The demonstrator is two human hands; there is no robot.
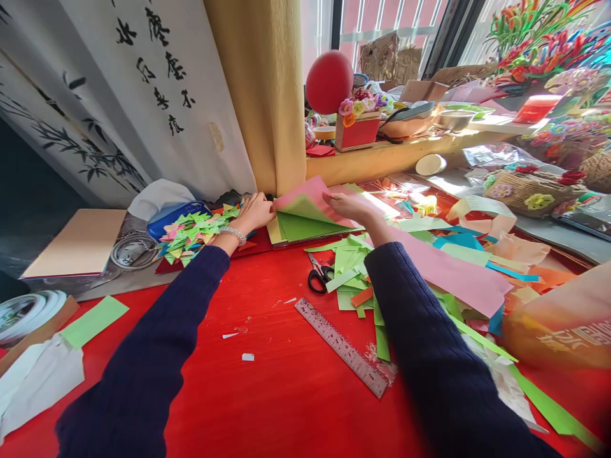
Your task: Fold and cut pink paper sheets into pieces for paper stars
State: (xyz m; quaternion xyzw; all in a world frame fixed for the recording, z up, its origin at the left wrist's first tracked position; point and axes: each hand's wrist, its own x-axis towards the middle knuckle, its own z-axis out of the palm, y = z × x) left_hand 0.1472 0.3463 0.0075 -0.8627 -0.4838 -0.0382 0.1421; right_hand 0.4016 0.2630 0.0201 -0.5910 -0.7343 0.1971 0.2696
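My right hand [347,206] pinches the raised edge of a pink sheet of paper [308,193] at the back of the table. Beneath that sheet lies a stack of green paper [305,227], with other coloured sheets showing at its edges. My left hand [256,211], with a beaded bracelet on the wrist, is curled at the left corner of the stack. Its fingertips are partly hidden, so what they grip does not show. Just left of it is a heap of small folded paper pieces [195,232], mostly green. Black-handled scissors [319,277] lie in front of the stack.
A ruler [341,346] lies diagonally on the red tablecloth [267,407]. Green paper strips [351,267] and a long pink sheet [443,267] spread beside my right arm. Tape rolls [31,312] sit at left. A red balloon [329,81] and flower crafts [360,108] occupy the windowsill.
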